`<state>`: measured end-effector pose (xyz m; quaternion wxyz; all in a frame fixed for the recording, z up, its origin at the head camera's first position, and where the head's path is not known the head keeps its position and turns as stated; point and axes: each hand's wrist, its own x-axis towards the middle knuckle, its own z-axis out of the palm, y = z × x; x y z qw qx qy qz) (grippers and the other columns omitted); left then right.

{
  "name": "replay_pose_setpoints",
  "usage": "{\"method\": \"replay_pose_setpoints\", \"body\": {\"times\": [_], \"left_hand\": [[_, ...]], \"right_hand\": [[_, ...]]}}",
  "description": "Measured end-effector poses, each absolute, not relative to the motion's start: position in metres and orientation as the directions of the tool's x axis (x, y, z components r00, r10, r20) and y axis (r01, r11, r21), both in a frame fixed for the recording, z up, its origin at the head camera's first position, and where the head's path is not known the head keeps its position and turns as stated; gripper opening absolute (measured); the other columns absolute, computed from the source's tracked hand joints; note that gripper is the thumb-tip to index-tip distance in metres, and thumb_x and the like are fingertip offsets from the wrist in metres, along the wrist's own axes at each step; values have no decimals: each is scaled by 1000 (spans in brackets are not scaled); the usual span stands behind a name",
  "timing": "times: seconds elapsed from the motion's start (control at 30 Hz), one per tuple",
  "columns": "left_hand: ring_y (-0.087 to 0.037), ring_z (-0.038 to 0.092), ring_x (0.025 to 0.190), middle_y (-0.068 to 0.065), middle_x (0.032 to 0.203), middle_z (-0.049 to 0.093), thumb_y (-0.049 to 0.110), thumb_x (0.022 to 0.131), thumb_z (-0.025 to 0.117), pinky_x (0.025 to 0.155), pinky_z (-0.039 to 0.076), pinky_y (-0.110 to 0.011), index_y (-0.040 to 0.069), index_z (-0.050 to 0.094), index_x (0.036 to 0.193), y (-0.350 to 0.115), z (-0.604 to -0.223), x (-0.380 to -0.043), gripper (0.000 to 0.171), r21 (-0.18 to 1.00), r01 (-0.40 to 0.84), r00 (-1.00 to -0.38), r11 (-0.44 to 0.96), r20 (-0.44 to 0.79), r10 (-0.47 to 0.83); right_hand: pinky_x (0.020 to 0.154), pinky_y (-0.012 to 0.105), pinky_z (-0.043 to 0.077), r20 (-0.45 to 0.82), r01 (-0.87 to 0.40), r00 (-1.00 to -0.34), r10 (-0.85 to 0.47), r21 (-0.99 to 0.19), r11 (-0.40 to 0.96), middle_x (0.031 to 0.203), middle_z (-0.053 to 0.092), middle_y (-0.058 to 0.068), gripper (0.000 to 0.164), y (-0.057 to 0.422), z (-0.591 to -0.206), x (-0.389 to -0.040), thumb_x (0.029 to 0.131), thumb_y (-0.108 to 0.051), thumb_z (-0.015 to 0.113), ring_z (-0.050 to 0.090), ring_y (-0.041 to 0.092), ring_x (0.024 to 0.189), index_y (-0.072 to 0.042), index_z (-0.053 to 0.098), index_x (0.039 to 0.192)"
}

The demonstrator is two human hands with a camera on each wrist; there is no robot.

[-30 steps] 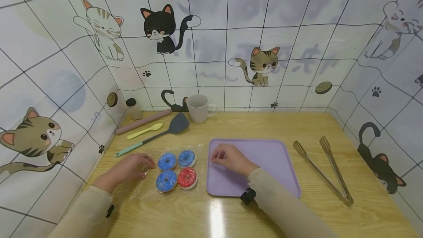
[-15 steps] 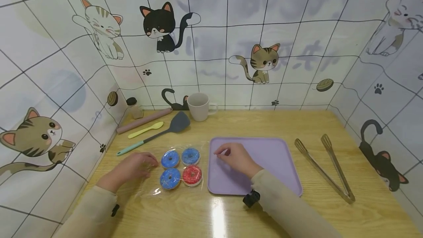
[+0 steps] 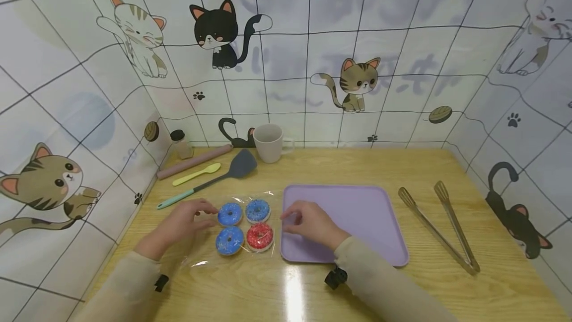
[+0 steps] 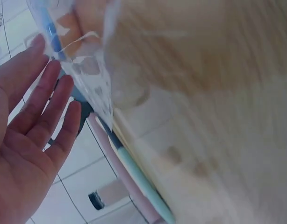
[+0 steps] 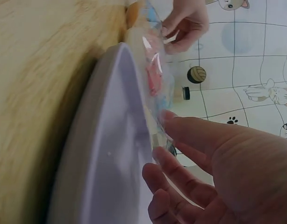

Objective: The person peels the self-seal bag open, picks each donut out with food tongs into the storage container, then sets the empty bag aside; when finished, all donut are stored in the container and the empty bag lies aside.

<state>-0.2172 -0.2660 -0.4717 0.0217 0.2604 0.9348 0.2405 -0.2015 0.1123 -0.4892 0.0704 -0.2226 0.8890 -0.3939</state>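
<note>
In the head view a clear plastic bag lies on the table with three blue donuts and one red donut in it. My left hand is at the bag's left side, its fingertips beside the upper-left blue donut. In the left wrist view those fingers are spread and relaxed along the bag's edge. My right hand is over the left part of a purple tray, thumb and fingers apart. The right wrist view shows that thumb right at the end of the bag.
Metal tongs lie spread at the right of the tray. Behind the bag are a spatula, a yellow spoon, a rolling pin, a black-lidded jar and a mug. Cat-patterned walls enclose the table.
The bag of donuts has shifted slightly right. My left hand has moved a little right and spread its thumb from its fingers; my right hand has parted its fingers near the tray's left edge.
</note>
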Motion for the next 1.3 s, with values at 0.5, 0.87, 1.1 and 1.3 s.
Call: {"method": "replay_pose_setpoints", "body": {"times": [0.5,0.87,1.1,1.3], "left_hand": [[-21,66,94,0,103,70,25,83,88,72,52,-29,16,81,103,-239,-477,-224,23,563,419,-890,712,100,445],[-21,67,97,3,101,70,21,86,86,79,56,-40,17,82,99,-236,-478,-221,15,559,430,-886,709,108,451],[-14,68,91,11,94,69,18,91,80,83,58,-43,19,82,94,-235,-475,-221,3,466,478,-871,745,141,471],[-4,63,82,15,91,69,22,93,78,69,52,-28,25,80,93,-238,-478,-222,3,483,465,-877,742,139,459]], "right_hand": [[68,25,47,34,-367,-889,-457,-649,666,108,72,-4,30,114,-490,-200,79,-21,91,54,8,73,-19,80,107],[74,27,48,31,-389,-881,-473,-619,683,111,72,-7,31,112,-494,-201,80,-23,90,54,5,75,-21,80,110],[76,29,48,45,-402,-874,-485,-628,666,110,72,-5,31,111,-491,-199,82,-21,89,55,7,79,-20,79,111],[76,28,48,74,-422,-864,-498,-647,636,109,73,-4,25,111,-492,-198,85,-22,86,57,9,81,-17,80,109]]}}
